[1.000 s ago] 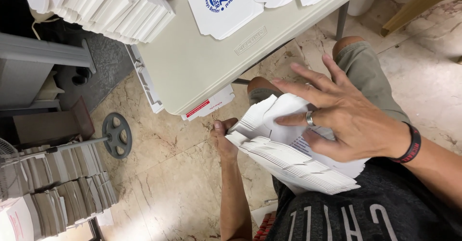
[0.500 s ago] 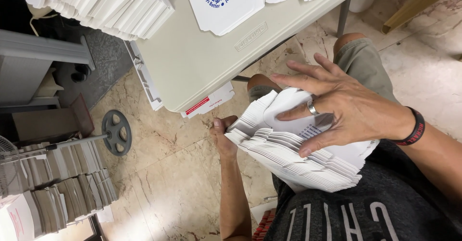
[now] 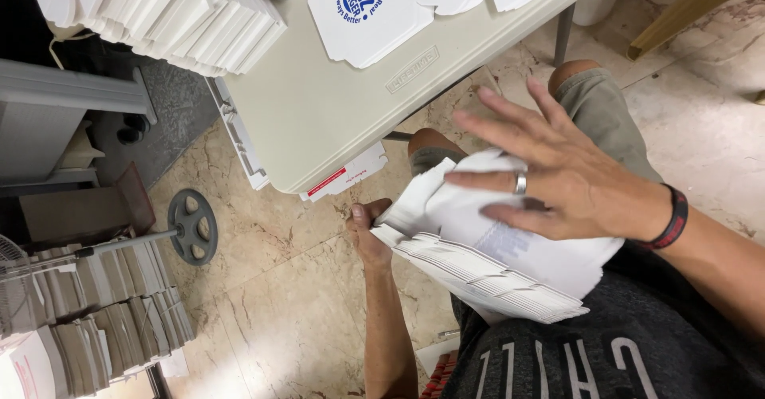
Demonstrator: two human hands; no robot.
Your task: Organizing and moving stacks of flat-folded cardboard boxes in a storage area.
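— Where does the stack of flat white cartons [image 3: 494,267] sit?

— On the person's lap, just below the edge of the pale folding table [image 3: 319,120], tilted so that its layered edges face down and toward the camera.

— And the hands?

— The left hand [image 3: 368,235] is at the stack's far-left end, fingers wrapped under that end and the thumb up against it; it grips the bundle from the side. The right hand [image 3: 558,180] lies on top, fingers spread wide and flat, pressing on the uppermost sheet. It wears a ring and, at the wrist, a dark band with a red edge. So the stack is pinned between a palm from above and a closed grip at its end, the lap carrying it from below.

— What else is around?

— On the table, a loose printed carton blank [image 3: 374,8] and a tall pile of folded white cartons [image 3: 159,12]. On the marble floor at lower left, rows of more flattened cartons [image 3: 96,319], beside the round base of a fan stand [image 3: 193,228].
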